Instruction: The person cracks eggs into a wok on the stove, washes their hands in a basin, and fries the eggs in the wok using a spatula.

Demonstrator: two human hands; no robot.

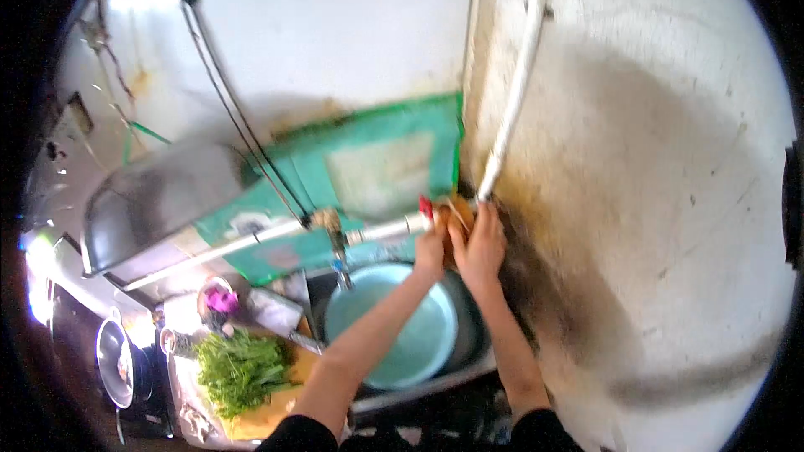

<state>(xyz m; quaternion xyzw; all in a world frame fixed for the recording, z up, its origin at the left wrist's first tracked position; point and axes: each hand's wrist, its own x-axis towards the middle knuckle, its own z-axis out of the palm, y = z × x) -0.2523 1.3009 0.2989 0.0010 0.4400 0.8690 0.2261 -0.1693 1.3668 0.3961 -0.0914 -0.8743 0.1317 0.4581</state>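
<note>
Item [458, 210], orange-brown, blurred, perhaps cloth, at left hand [430, 251], right hand [481, 249]

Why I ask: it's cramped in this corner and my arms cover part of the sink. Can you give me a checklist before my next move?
1. Both hands in view: ok; left hand and right hand are close together near the upright white pipe.
2. Firm grip on the orange-brown item: cannot tell; the fingers partly hide it.
3. Basin inside the sink: ok.
4. Space above the basin unobstructed: not ok; the left forearm crosses it.
5. Tap shut off: cannot tell; too blurred.
6. Greens away from the hands: ok; they lie left of the sink.
</note>
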